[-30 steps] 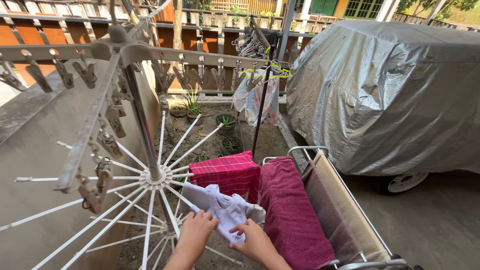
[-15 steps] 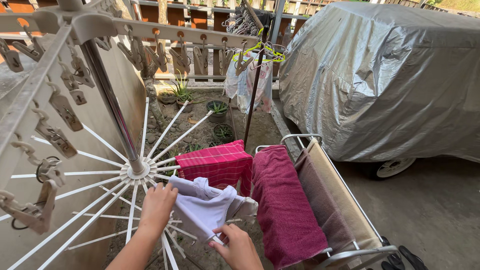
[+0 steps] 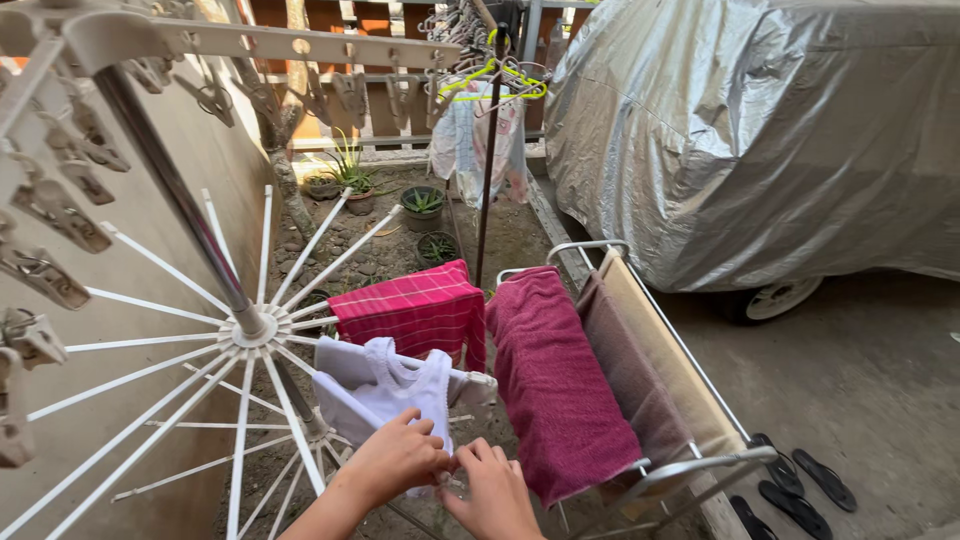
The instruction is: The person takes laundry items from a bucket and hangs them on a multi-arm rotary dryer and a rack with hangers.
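Obstacles: white radial spokes of the rotary drying rack (image 3: 150, 370) fan out left of both hands, with narrow wedge gaps between them that widen outward. Slanted steel centre pole (image 3: 180, 200) crosses the upper left. Grey peg arm with hanging clips (image 3: 260, 45) runs overhead. White cotton undershirt (image 3: 385, 385) drapes the spokes just ahead of the left hand (image 3: 395, 460) and right hand (image 3: 495, 490). Red checked cloth (image 3: 415, 310) behind it; maroon towel on the folding metal rack (image 3: 555, 380) closes the right side.
Free room: narrow gap between undershirt and towel; open concrete floor (image 3: 860, 380) beyond the folding rack.
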